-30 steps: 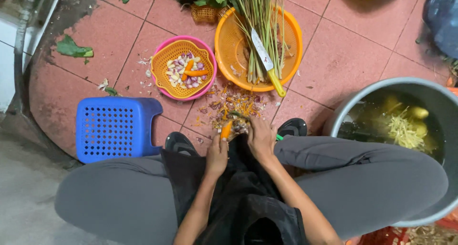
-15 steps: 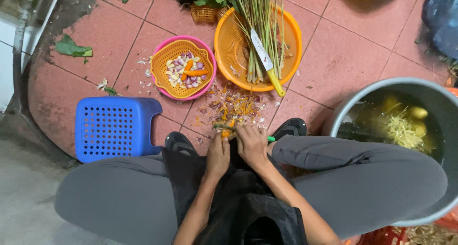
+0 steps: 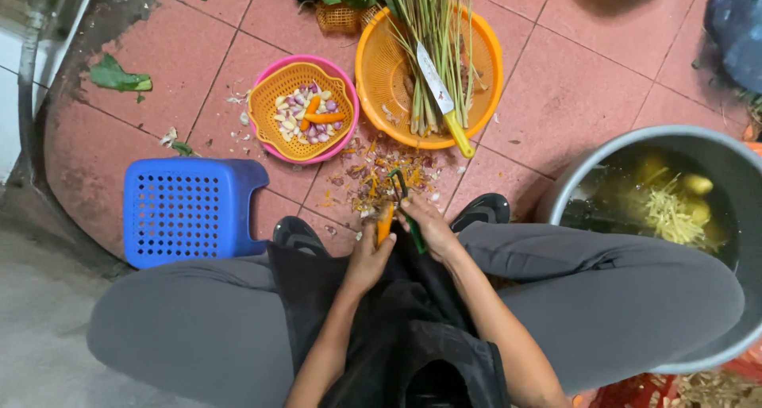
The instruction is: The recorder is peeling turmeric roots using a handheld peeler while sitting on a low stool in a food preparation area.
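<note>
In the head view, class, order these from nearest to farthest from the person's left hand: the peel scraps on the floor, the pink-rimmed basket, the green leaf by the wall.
Measured from the left hand:
1. Peel scraps: just ahead of the hand, on the tiles.
2. Pink-rimmed basket: farther ahead, to the left.
3. Green leaf: far left, by the wall.

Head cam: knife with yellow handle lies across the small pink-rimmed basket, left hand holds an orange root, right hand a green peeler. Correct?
Not quite. In the head view the knife lies across the large orange basket, on the green stalks, not the small pink-rimmed basket. The rest holds: left hand holds the orange root, right hand the green peeler.
</note>
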